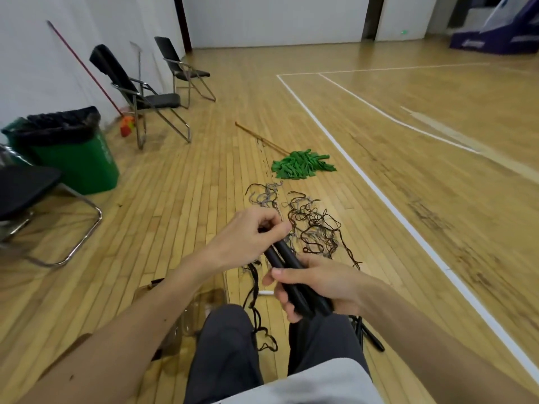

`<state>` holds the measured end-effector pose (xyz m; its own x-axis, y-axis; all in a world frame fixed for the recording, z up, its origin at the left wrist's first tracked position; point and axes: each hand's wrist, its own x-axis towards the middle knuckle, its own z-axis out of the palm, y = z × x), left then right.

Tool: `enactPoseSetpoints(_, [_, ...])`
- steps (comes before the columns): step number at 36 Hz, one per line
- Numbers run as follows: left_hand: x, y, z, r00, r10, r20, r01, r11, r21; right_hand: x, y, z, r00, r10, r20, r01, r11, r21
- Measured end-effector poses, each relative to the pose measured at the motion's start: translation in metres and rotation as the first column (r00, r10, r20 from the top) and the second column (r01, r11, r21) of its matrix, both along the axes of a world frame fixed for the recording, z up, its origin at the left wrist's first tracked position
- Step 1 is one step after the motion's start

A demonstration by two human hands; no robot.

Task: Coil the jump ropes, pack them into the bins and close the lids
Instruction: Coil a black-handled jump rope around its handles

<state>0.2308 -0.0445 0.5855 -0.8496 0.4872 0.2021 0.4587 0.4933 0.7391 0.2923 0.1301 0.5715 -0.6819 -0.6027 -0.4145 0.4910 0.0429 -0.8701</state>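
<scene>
A: Where are our ropes?
B: On the big yellow wooden floor (204,170), a messy pile of thin dark jump rope cords (315,228) lies before our knees.
A: And the long black handles (287,259)?
B: Our right hand (318,284) grips them tight. Our left hand (245,237) pinches their top end.
A: So we're only starting to coil?
B: We think so. Next we must wind the cord slowly, freeing knots.

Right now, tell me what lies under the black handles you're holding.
Tangled ropes spread over the wooden floor beneath the handles. The left hand and right hand, both holding the handles, hide whatever lies directly below them.
</scene>
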Motion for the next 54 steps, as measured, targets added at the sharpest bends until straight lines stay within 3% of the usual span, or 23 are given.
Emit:
enactPoseSetpoints(6, [-0.01,0.003,-0.002,1.0,-0.028,-0.01,0.027,0.999,-0.045,-0.004,0.005,-0.004,0.999,0.023,-0.046,-0.018,0.995,0.098])
enactPoseSetpoints(16, [-0.034,0.002,-0.014,0.999,-0.051,-0.003,0.051,0.996,0.076,-0.028,0.005,-0.012,0.996,0.089,0.017,-0.089,0.995,0.033])
enactPoseSetpoints(23, [-0.042,-0.008,-0.025,0.932,-0.107,0.347,-0.055,0.904,0.425,-0.039,0.0,-0.013,0.996,0.09,0.011,-0.089,0.995,-0.053])
enactPoseSetpoints(29, [-0.027,0.0,-0.043,0.763,-0.207,0.613,-0.23,0.798,0.557,-0.045,0.001,-0.011,1.0,0.026,0.017,-0.024,0.992,-0.121])
enactPoseSetpoints(33, [-0.014,0.01,-0.064,0.685,-0.246,0.686,-0.219,0.828,0.516,-0.05,0.009,-0.004,0.998,-0.038,-0.042,0.033,0.993,-0.115])
enactPoseSetpoints(38, [-0.013,0.019,-0.072,0.695,-0.236,0.679,-0.271,0.788,0.552,-0.056,0.025,-0.002,0.99,-0.115,-0.078,0.114,0.993,-0.021])
enactPoseSetpoints(42, [-0.011,0.03,-0.072,0.781,-0.066,0.621,-0.226,0.897,0.379,-0.06,0.034,-0.01,0.977,-0.161,-0.137,0.175,0.979,0.1])
enactPoseSetpoints(44, [-0.011,0.03,-0.074,0.863,-0.017,0.504,-0.117,0.965,0.233,-0.061,0.037,-0.019,0.965,-0.148,-0.217,0.194,0.959,0.208])
enactPoseSetpoints(46, [-0.011,0.026,-0.074,0.946,0.012,0.323,-0.008,1.0,-0.014,-0.062,0.039,-0.03,0.952,-0.102,-0.288,0.198,0.923,0.33])
enactPoseSetpoints(48, [-0.011,0.019,-0.07,0.987,0.019,0.158,0.03,0.952,-0.304,-0.063,0.041,-0.038,0.948,-0.044,-0.314,0.187,0.878,0.441])
enactPoseSetpoints(51, [-0.01,0.011,-0.062,0.994,-0.097,-0.047,0.042,0.754,-0.655,-0.064,0.042,-0.044,0.954,0.045,-0.296,0.137,0.814,0.565])
enactPoseSetpoints(54, [-0.01,0.006,-0.055,0.946,-0.289,-0.149,0.06,0.604,-0.795,-0.065,0.04,-0.046,0.959,0.126,-0.255,0.08,0.741,0.666])
